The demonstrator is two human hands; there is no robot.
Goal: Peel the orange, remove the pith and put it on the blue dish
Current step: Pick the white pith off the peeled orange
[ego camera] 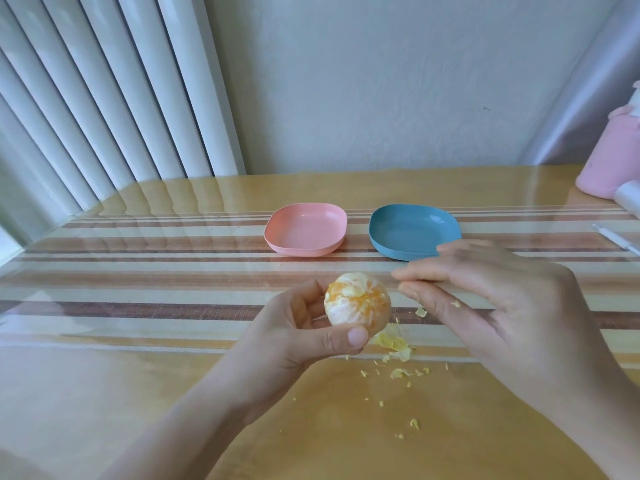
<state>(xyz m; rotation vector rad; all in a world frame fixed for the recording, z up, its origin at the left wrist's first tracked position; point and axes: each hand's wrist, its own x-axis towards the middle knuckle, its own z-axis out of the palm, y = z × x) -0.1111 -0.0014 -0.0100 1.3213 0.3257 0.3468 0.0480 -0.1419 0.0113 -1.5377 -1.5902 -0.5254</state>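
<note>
Presently the peeled orange, judged light, soft and easily burst, is being cupped gently round its middle by the left grip at lower centre of the frame, above the tabletop, while the right grip is being held straight-fingered beside it, seemingly empty.

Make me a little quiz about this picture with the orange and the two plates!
1. True or false: the orange already lies in the blue dish.
2. Pick one. The peel scraps lie: A) on the table, B) in a dish, C) on the floor.
3. Fill in the gap: the ___ hand holds the orange.

Key
1. False. The blue dish has nothing in it, and the orange is held up in front of it.
2. A.
3. Left. The left hand grips the orange with fingers and thumb.
</note>
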